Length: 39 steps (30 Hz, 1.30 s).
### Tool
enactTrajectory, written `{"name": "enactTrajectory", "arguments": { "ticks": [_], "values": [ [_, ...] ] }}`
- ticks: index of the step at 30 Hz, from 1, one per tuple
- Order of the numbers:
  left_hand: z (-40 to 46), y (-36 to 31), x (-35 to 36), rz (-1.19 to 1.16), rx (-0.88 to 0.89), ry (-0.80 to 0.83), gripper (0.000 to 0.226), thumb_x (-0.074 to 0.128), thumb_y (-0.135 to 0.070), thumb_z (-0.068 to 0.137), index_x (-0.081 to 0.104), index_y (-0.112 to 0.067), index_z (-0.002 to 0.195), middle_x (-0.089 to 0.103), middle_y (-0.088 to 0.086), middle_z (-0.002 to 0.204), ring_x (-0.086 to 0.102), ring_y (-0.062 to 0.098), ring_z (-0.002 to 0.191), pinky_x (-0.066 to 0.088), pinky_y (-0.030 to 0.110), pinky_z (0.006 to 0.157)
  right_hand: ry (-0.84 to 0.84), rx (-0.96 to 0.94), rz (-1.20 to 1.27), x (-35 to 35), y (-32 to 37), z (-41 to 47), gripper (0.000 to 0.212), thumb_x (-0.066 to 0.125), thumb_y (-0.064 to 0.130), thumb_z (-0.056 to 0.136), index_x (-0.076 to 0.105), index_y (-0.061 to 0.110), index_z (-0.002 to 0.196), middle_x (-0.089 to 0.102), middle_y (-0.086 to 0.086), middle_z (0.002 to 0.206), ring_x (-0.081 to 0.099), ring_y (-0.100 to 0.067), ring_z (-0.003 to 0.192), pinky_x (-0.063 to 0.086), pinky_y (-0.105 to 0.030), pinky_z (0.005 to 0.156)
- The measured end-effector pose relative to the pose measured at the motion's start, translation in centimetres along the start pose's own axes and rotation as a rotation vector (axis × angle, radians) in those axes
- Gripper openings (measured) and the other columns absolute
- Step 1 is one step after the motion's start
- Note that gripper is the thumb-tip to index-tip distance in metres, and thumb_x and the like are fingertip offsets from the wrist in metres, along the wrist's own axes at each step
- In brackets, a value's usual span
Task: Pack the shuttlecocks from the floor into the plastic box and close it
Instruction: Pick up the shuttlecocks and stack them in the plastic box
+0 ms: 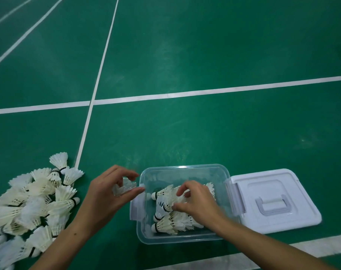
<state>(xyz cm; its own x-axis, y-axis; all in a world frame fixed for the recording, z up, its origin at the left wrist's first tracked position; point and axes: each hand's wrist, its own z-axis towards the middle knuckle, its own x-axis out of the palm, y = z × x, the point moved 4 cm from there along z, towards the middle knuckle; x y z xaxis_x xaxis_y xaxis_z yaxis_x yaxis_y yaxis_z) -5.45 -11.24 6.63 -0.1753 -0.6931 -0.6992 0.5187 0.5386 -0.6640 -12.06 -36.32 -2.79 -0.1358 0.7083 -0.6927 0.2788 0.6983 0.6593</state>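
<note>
A clear plastic box (183, 239) stands open on the green floor with several white shuttlecocks (165, 225) lying inside. My left hand (105, 199) holds a shuttlecock (124, 188) between thumb and fingers just left of the box's rim. My right hand (197, 199) is inside the box, its fingers curled on a shuttlecock (170, 201) at the top of the pile. A heap of several loose shuttlecocks (33, 203) lies on the floor at the left.
The box's white lid (302, 193), handle side up, lies flat on the floor right of the box, touching it. White court lines (185, 93) cross the green floor beyond; another line runs along the near edge.
</note>
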Motion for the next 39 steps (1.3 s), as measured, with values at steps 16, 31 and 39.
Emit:
{"name": "enactTrajectory", "arguments": {
  "ticks": [16, 31, 39],
  "values": [
    [0.0, -0.9, 1.0, -0.057, 0.034, 0.047, 0.052, 0.091, -0.036, 0.075, 0.07, -0.026, 0.122, 0.06, -0.017, 0.112, 0.064, 0.017, 0.083, 0.055, 0.026, 0.075, 0.075, -0.068, -0.092, 1.4, 0.5, 0.1, 0.065, 0.093, 0.055, 0.07, 0.063, 0.026, 0.12, 0.059, 0.013, 0.111, 0.059, -0.007, 0.096, 0.057, -0.029, 0.089],
    [4.4, -6.0, 4.5, 0.01, 0.234, 0.184, 0.13, 0.097, -0.017, 0.072, 0.011, -0.04, 0.166, -0.005, 0.0, 0.177, 0.067, 0.013, 0.122, 0.065, 0.047, 0.075, 0.085, -0.102, 0.557, -6.2, 7.4, -2.1, 0.053, 0.093, 0.055, 0.067, 0.069, 0.037, 0.111, 0.069, 0.025, 0.124, 0.07, -0.004, 0.102, 0.064, -0.04, 0.089],
    [4.9, -6.2, 5.9, -0.051, 0.203, 0.238, 0.145, 0.1, -0.04, 0.064, -0.004, -0.044, 0.165, -0.016, -0.006, 0.175, 0.062, 0.01, 0.129, 0.065, 0.046, 0.082, 0.1, -0.081, 0.594, -6.7, 5.6, -1.8, 0.048, 0.099, 0.036, 0.069, 0.073, 0.028, 0.109, 0.074, 0.018, 0.12, 0.074, -0.009, 0.099, 0.064, -0.043, 0.089]
  ]
}}
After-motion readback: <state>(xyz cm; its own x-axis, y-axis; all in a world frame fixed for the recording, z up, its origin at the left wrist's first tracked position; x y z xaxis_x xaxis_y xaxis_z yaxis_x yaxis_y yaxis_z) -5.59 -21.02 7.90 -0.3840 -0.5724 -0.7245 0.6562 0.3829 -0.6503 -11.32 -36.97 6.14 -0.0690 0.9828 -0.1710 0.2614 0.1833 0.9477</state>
